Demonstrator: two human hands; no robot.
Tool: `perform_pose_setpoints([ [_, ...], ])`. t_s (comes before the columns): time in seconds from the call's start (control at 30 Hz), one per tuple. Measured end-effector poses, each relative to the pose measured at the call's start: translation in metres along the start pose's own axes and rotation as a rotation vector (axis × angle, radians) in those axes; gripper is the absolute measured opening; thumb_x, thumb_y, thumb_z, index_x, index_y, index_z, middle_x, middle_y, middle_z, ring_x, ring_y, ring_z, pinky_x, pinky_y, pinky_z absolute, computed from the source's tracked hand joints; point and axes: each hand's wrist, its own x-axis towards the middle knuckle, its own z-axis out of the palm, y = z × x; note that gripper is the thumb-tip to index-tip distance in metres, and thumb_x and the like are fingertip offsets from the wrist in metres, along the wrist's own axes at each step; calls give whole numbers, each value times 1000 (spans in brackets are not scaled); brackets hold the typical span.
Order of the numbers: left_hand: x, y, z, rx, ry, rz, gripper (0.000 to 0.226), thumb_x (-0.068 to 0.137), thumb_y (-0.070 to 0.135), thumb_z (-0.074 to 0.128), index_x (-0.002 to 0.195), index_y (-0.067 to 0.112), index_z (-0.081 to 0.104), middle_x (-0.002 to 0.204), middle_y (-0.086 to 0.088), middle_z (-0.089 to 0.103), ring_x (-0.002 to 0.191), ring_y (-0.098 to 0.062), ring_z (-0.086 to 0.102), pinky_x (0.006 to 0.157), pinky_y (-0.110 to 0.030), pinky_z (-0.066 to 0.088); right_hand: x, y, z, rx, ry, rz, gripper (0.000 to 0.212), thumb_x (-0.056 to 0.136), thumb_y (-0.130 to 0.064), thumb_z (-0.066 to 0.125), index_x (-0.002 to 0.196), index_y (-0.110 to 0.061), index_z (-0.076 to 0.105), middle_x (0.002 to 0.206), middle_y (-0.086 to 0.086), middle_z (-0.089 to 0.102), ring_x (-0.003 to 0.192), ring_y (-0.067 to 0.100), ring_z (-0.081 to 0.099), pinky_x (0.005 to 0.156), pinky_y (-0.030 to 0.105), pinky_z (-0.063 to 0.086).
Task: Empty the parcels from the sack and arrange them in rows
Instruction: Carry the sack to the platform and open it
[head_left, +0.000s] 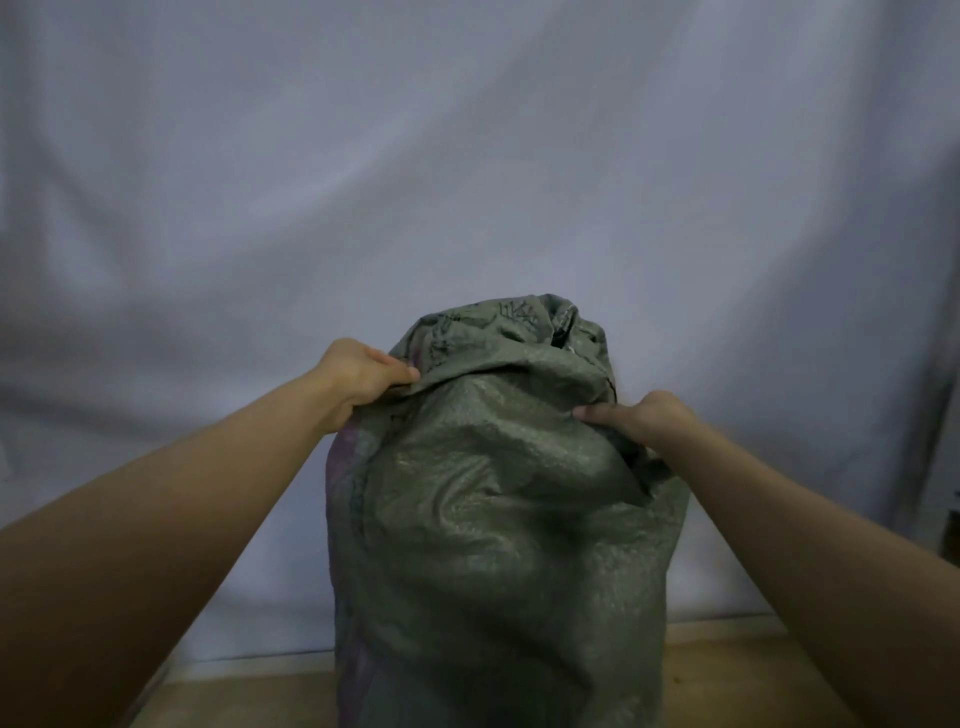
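Dark printed marks sit on the sack (498, 493) near its top, at about twelve o'clock from your hands. You cannot read them; they are blurred and creased.

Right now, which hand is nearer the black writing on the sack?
Left. The left hand grips the sack fold just beside the black writing near the top; the right hand grips the fabric lower on the opposite side.

Green woven sack (498, 519) upright, bulging, top bunched.
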Motion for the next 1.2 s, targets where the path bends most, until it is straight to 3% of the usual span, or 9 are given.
perform_pose_setpoints([
  [0.07,-2,2,0,27,13,39,39,75,20,85,106,2,68,96,-5,63,94,-19,61,72,-23,44,-11,1,-5,120,-76,-7,80,58,-64,85,97,-3,52,104,11,57,88,30,57,79,40,52],
  [0.2,1,2,3,190,-13,159,95,70,21,89,148,12,37,151,-8,39,136,-28,40,106,-37,38,-9,7,-5,209,-151,31,80,68,-44,88,123,2,52,109,14,54,80,27,55,75,39,47],
  [0.3,3,6,0,228,-120,202,115,68,20,89,157,24,17,162,-2,21,146,-28,29,117,-44,30,-11,8,-5,226,-200,66,80,74,-33,85,134,4,47,117,19,53,102,36,53,82,40,46],
  [0.4,3,11,-1,217,-220,223,109,74,16,85,157,27,16,162,3,23,146,-26,28,116,-41,32,-8,11,-3,280,-215,81,69,79,-22,82,132,5,48,127,22,54,116,38,53,88,42,46],
  [0.63,3,13,6,207,-305,241,83,85,9,72,154,30,29,148,0,45,126,-18,47,100,-29,40,-1,28,8,473,-132,91,58,69,-16,90,115,6,63,116,17,65,97,34,63,86,48,55],
  [0.77,8,11,2,263,-267,248,71,91,7,61,152,30,33,148,3,45,130,-25,48,107,-35,39,-2,30,-2,558,-156,2,14,78,-7,82,83,-5,70,94,13,71,79,29,67,69,37,58],
  [0.9,8,7,8,373,-144,298,27,93,7,61,118,12,71,108,-7,68,89,-22,61,83,-32,49,-6,28,-9,569,-180,-62,17,80,0,78,96,-1,72,95,16,73,87,31,70,74,39,59],
  [1.03,14,2,3,342,15,247,15,91,13,68,97,3,77,89,-14,73,82,-29,67,72,-35,55,-4,21,-15,587,-136,-124,10,83,5,73,89,-2,68,91,15,70,75,25,66,55,27,53],
  [1.2,17,20,-8,-151,134,45,26,90,5,69,113,-6,67,97,-18,69,64,-22,61,42,-20,54,3,-6,-12,675,-4,-167,23,84,6,69,68,-7,60,85,18,67,81,30,64,82,51,59],
])
